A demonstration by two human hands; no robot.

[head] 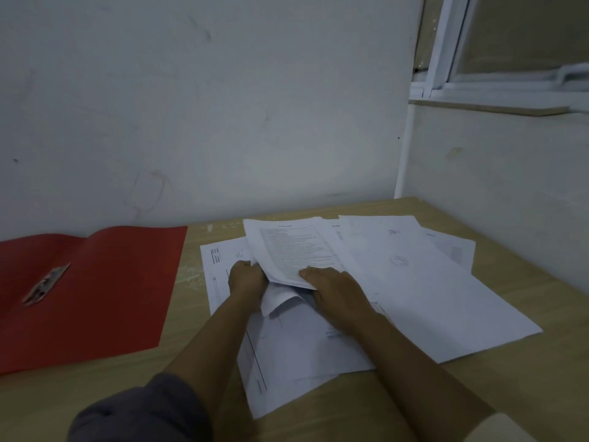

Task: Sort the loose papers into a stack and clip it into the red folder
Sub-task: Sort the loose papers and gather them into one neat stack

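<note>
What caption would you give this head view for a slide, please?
Both hands, left hand and right hand, gather papers beside the open folder.

Your left hand (pixel 247 279) and right hand (pixel 334 288) cover the near edge of the printed sheet (pixel 293 247), so your fingertips under it cannot be seen. The text on the loose papers (pixel 414 282) is too small and blurred to read. The red folder (pixel 105 288) is cut off by the left edge, and details of its metal clip (pixel 46 283) are blurred.
</note>
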